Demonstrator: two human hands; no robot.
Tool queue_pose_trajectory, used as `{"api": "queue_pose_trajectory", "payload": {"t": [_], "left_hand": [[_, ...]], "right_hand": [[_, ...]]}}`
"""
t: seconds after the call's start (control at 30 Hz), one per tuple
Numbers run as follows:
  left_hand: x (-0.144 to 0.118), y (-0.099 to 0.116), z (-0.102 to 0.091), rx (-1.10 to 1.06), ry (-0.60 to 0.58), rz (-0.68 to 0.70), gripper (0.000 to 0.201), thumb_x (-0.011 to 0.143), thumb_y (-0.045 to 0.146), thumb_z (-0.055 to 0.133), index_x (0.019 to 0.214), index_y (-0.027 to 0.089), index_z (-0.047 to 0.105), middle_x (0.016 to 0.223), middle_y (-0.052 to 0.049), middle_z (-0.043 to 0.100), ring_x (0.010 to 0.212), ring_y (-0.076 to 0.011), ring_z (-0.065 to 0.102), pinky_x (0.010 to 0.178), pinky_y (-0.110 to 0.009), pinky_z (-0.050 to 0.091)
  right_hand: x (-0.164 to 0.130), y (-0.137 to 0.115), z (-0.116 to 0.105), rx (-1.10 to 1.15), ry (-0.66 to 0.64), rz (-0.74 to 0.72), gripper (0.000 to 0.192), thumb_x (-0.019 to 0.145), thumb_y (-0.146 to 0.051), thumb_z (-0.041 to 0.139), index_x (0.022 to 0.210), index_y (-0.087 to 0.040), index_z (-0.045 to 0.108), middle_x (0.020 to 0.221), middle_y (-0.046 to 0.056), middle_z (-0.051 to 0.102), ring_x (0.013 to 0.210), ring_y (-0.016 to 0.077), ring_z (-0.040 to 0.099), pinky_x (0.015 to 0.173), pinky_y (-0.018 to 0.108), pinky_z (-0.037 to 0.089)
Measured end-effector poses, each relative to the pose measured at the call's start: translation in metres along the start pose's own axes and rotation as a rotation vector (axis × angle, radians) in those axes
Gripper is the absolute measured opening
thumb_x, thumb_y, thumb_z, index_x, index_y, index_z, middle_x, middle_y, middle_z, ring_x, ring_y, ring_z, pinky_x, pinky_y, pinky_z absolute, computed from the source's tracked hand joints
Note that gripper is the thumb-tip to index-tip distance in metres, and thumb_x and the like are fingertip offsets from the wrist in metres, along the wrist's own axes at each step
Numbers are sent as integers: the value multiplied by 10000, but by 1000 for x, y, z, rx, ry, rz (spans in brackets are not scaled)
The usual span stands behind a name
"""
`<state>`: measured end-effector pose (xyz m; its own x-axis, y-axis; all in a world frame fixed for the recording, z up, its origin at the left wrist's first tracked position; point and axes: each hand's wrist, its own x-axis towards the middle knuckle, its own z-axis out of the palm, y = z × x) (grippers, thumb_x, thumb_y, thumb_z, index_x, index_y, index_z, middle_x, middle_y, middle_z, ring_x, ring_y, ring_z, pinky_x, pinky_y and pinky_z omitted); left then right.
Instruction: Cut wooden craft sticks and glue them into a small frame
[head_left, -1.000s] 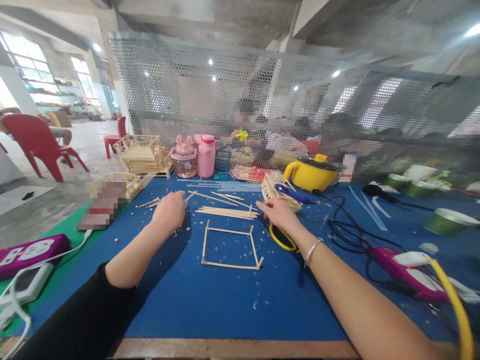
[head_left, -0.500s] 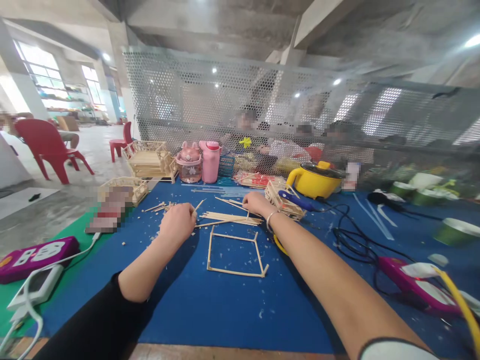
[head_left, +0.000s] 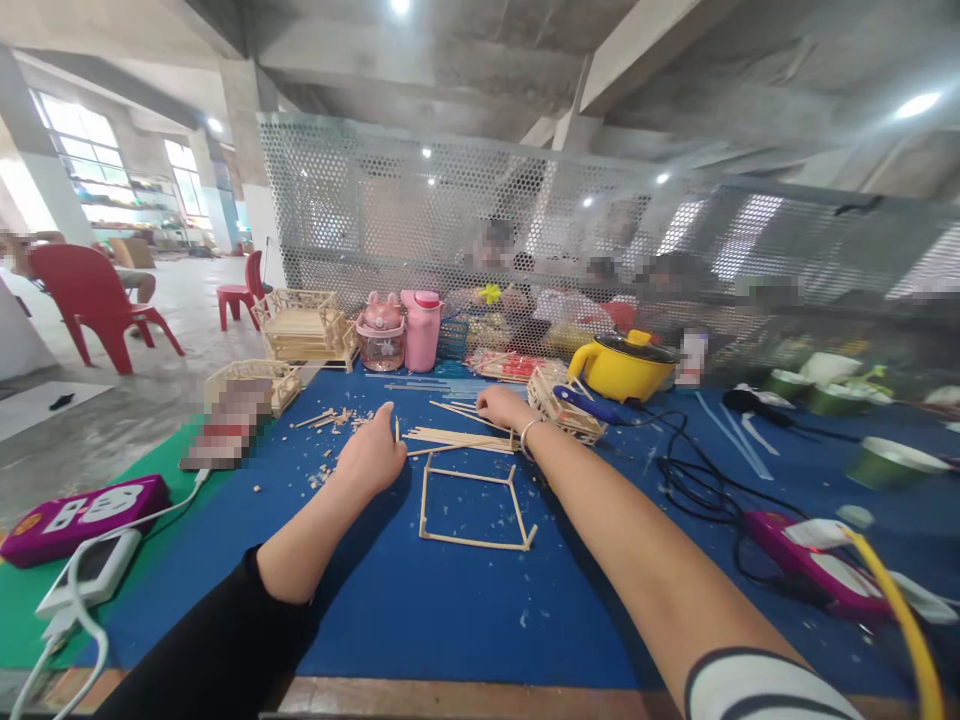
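Note:
My left hand (head_left: 369, 452) is closed, pinching a short thin wooden stick (head_left: 397, 428) upright between thumb and fingers. My right hand (head_left: 501, 407) reaches further back, its fingers curled down at the far end of some loose sticks (head_left: 450, 408); whatever is between the fingertips is hidden. Between the hands lies a bundle of long wooden sticks (head_left: 450, 438). Nearer to me, a four-sided stick frame (head_left: 472, 543) rests flat on the blue mat (head_left: 420, 620), with short pieces standing at its corners.
Wooden scraps (head_left: 322, 470) litter the mat's left. Behind are stick models (head_left: 307, 330), a pink bottle (head_left: 422, 335) and a yellow pot (head_left: 626, 368). On the right, a blue-handled tool (head_left: 589, 403) leans on a small stick model, near black cables (head_left: 675, 470). A phone (head_left: 229, 425) lies left.
The short stick in my left hand has turned from slanting to upright, and that hand has shifted slightly right. My right hand has moved slightly left. The frame stays put on the mat.

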<state>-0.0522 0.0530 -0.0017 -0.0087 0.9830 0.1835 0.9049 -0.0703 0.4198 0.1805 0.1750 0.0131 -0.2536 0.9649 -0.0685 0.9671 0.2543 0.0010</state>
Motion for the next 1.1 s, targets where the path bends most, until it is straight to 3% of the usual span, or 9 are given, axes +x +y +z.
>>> {"api": "queue_pose_trajectory", "payload": {"t": [0.17,0.27,0.37,0.47,0.6,0.7,0.83,1.1], "left_hand": [[-3,0,2,88,-116,87,604,809,253,463,1382,110,337,1079,-170,669,1010,-252,636,845,-328,456],[-4,-2,3,126,-136,92,559,819,299,475,1345,125,407,1112,-181,656,1060,-277,612,861,-351,453],[-4,-2,2,120,-112,69,499,874,363,398,1320,143,441,1113,-179,656,1065,-277,609,857,-364,456],[-3,0,-2,100,-78,39,434,910,366,319,1254,177,506,1089,-153,670,1029,-263,626,839,-357,462],[-5,5,-10,40,54,10,433,913,420,296,1201,223,553,1038,-104,692,983,-262,638,807,-350,476],[-6,5,-11,24,137,22,422,898,429,336,1176,223,577,965,-79,711,936,-253,651,805,-341,482],[-5,1,-6,72,126,24,399,897,379,340,1173,224,583,975,-76,712,931,-253,651,784,-339,488],[-6,3,-5,39,144,93,389,877,387,379,1164,234,591,899,-40,726,912,-252,655,776,-340,494]], "right_hand": [[11,-7,-3,143,9,-7,314,883,-320,548,1154,-161,557,1180,99,561,1002,200,579,834,378,500],[7,-8,-10,289,84,8,324,882,-329,549,1152,-149,556,1183,103,559,1002,203,579,837,394,499],[-16,-5,-17,486,200,30,355,897,-242,510,1242,-163,472,1106,88,582,933,174,596,794,350,511],[-64,1,-19,707,236,52,504,870,-140,460,1343,-184,294,933,44,596,731,114,617,618,234,509],[-142,10,-10,962,109,70,346,807,-240,534,1140,-195,452,773,-2,576,639,107,640,462,168,467],[-179,13,2,1318,-103,208,300,703,-271,658,951,-207,502,688,-41,576,538,86,623,376,130,401],[-187,9,17,1351,-245,249,237,731,-353,650,773,-162,515,619,-16,622,435,62,575,307,117,324],[-187,1,26,1221,-290,245,289,754,-381,584,614,-138,517,527,-16,610,312,16,427,269,130,205]]}}
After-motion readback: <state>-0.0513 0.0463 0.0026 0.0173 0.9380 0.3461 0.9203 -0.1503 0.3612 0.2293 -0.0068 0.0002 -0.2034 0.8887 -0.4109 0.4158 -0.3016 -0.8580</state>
